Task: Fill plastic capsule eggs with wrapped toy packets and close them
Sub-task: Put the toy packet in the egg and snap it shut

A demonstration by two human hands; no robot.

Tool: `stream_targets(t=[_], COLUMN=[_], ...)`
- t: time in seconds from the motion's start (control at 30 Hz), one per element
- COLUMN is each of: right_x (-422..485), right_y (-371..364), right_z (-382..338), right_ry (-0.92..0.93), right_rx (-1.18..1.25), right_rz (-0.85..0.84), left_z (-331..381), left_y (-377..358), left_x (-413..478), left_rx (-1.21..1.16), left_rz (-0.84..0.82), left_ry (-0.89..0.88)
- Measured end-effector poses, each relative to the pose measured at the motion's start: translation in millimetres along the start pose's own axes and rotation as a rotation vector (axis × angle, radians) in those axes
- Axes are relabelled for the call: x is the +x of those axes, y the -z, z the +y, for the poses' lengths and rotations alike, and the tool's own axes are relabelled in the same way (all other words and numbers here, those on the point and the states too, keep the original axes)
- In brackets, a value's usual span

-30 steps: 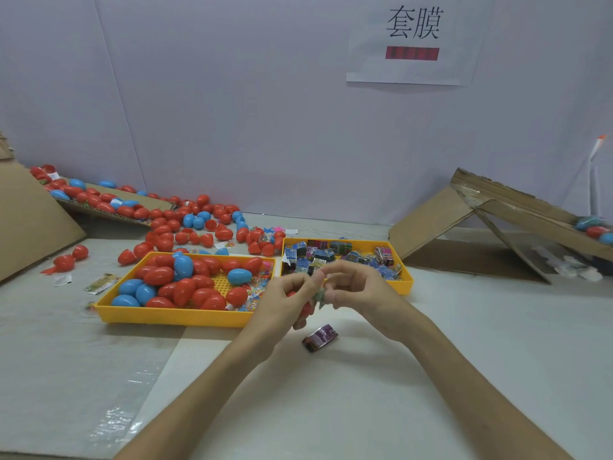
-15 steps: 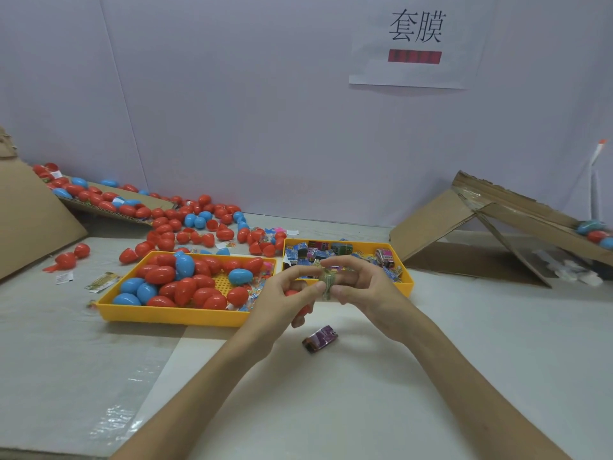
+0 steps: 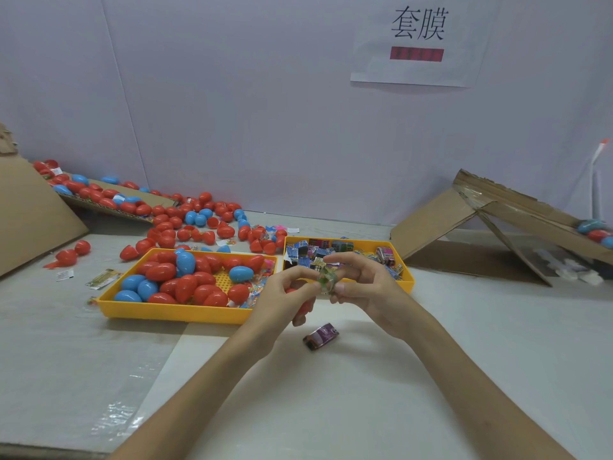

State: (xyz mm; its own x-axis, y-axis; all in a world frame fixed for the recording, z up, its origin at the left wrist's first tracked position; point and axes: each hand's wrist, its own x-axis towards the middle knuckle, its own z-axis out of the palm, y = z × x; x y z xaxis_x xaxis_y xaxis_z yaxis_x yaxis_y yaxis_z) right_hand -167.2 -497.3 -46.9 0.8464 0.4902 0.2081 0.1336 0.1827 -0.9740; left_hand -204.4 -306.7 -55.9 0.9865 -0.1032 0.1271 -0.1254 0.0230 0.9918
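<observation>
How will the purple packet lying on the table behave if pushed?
Purple packet lies flat and boxy, so it will probably slide, not roll. Its glossy wrap looks slippery to pinch. Small, so likely light.

This is a hand-packing station in a small workshop: a bench boxed in by plain white partition panels, with a printed paper sign in Chinese characters stuck above it. One yellow tray holds bulk red and blue capsule eggs, and a second tray holds wrapped packets. More eggs lie heaped loose at the back beside propped cardboard sheets.
</observation>
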Motion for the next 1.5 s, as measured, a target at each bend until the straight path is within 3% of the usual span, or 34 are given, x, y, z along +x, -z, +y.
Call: stream_targets(t=[0.2,0.33,0.43,0.53,1.2,1.5], right_x=[-1.1,-1.0,-0.5,-0.4,-0.8,-0.7], right_y=[-3.7,-5.6,-7.2,-9.2,-11.9,-11.9], right_z=[-1.3,-0.9,-2.5,-4.8,-4.5,-1.2], right_ry=[-0.023,-0.016,-0.007,0.002,-0.016,-0.029], right_rx=[0.004,-0.015,-0.019,0.008,-0.032,-0.088], right_rz=[-0.019,-0.028,-0.008,-0.004,0.002,0.016], left_z=[-0.1,-4.2,-3.6,-2.9,-1.1,-1.5], left_y=[-2.3,-6.9,-7.0,-5.5,-4.7,-2.9], left_x=[-2.3,-6.7,-8.7,-8.6,-10.0,-8.7], left_rx=[0.098,0.422,0.471,0.468,0.646,0.635], left_rz=[0.020,0.203,0.318,0.392,0.432,0.333], left_ry=[-0.047,-0.383,-0.562,-0.625,-0.572,-0.559])
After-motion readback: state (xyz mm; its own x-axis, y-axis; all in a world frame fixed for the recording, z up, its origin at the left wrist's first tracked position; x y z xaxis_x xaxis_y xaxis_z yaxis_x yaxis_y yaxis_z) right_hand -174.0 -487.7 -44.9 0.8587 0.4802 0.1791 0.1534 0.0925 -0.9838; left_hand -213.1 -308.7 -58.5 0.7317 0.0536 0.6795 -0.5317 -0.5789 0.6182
